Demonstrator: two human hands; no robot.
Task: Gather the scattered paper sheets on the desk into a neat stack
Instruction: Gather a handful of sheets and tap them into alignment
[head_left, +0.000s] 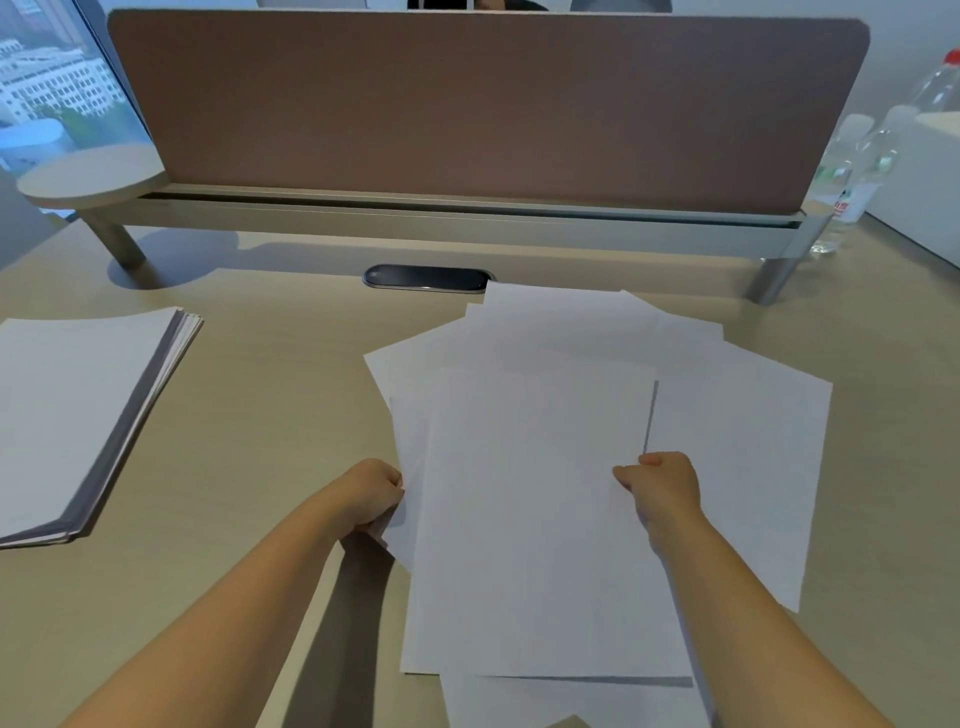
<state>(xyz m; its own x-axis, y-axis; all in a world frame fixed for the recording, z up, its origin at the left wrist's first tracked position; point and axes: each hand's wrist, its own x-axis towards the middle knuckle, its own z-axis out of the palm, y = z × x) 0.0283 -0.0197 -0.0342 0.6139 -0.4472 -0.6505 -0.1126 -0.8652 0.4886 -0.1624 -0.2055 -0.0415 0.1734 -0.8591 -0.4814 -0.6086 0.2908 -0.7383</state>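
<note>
Several white paper sheets (540, 467) lie fanned and overlapping on the beige desk (270, 415), right of centre. My left hand (371, 493) is closed on the left edges of the upper sheets. My right hand (662, 483) pinches the right edge of the top sheet, thumb on top. The top sheets are lifted slightly, casting a shadow along their right and lower edges. More loose sheets spread out to the right (743, 467) and behind (561, 312), under the held ones.
A thick, neat paper stack (78, 415) sits at the desk's left. A brown divider panel (483, 109) on a raised shelf runs across the back, with a dark cable grommet (426, 277) below it. Plastic water bottles (857, 171) stand at the back right.
</note>
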